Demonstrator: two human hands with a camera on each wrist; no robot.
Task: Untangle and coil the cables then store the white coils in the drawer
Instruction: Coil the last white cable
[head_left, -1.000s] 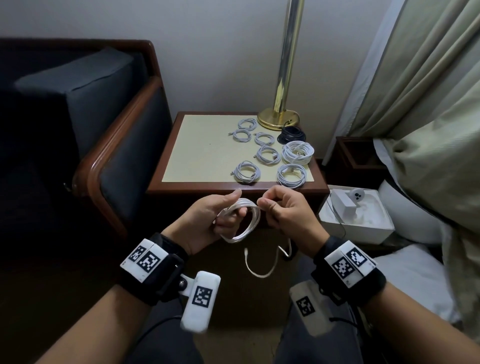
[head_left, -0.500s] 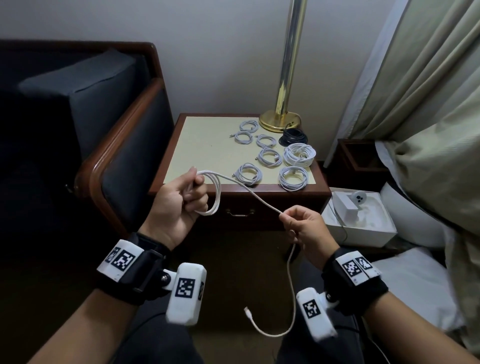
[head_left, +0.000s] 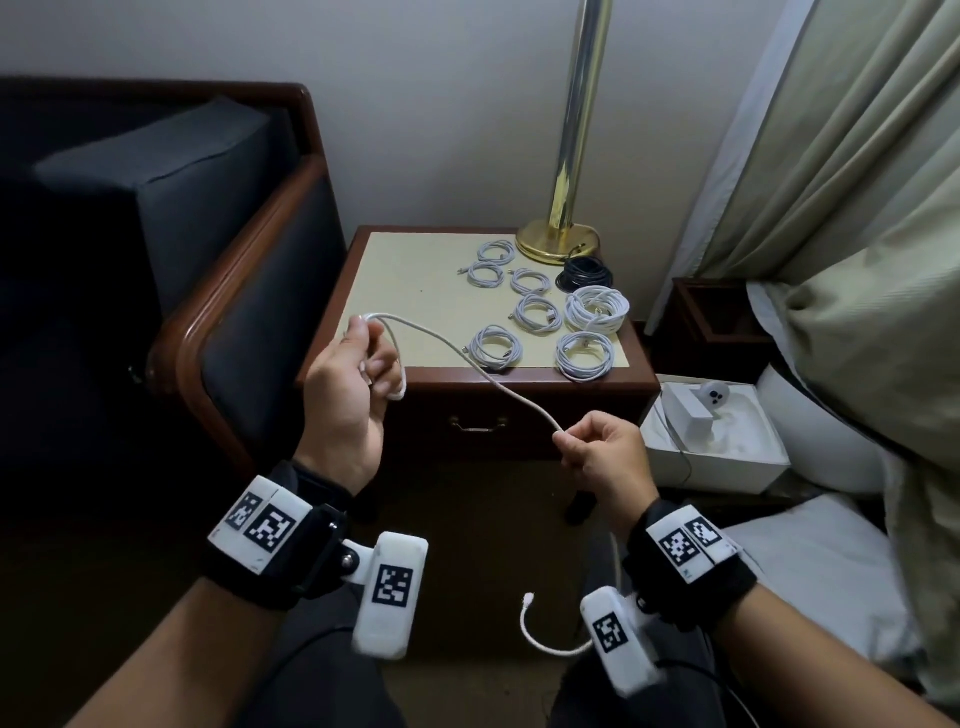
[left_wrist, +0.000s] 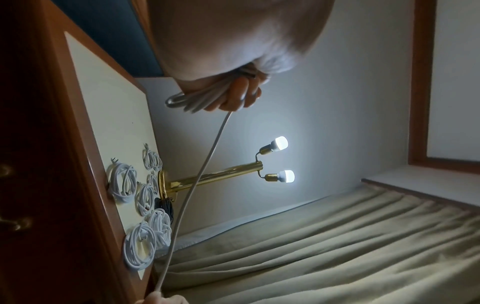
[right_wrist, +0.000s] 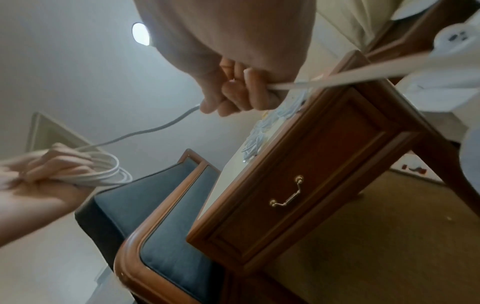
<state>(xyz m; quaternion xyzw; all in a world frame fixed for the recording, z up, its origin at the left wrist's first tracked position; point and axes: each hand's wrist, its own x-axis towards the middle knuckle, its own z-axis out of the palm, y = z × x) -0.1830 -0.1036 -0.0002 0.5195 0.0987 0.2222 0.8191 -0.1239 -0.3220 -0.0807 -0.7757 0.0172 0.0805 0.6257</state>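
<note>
A person is sitting facing a small wooden nightstand (head_left: 363, 270), and both hands are working a white cable (head_left: 467, 358) in the air in front of it. The left hand (head_left: 348, 384) is raised near the nightstand's front left corner, its fingers curling around a few finished loops of the cable. From there a single strand is sloping down and to the right to the right hand (head_left: 602, 457), which is pinching it between thumb and fingertips in front of the closed drawer (head_left: 478, 421). Below the right hand the loose tail is hanging down and curling up to a plug end (head_left: 529, 598). On the nightstand's pale top, seven white coils (head_left: 584, 356) are lying in a cluster on the right half, with one black coil (head_left: 584, 273) just beside the brass lamp base (head_left: 558, 241) at the back. A dark armchair (head_left: 208, 260) is standing to the left, and an open white box (head_left: 717, 441) is sitting to the right
</note>
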